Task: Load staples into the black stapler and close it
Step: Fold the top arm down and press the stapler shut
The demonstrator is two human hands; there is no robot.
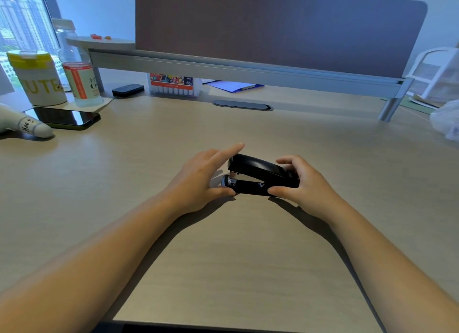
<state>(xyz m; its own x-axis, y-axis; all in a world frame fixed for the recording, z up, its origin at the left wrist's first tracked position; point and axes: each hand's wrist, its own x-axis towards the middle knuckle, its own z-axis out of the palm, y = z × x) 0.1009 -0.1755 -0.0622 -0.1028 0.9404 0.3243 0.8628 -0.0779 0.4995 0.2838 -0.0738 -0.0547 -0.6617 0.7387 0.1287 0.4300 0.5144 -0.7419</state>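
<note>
Head view: right hand (306, 183) pinches the black stapler's (258, 175) hinge end on the desk (223, 258); left hand (198, 181), fingers spread loose, touches its front.

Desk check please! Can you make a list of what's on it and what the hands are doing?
Surface: wooden desk, bare in front.
Job's things: black stapler lying on the desk, front slightly agape; no loose staples seen.
Clutter: phone, bottle, yellow-lidded cup, marker box, blue clipboard.
Hands: left hand at the stapler's front; right hand gripping its rear.
Cables: nothing seen.
Surroundings: divider panel, window at left.
</note>
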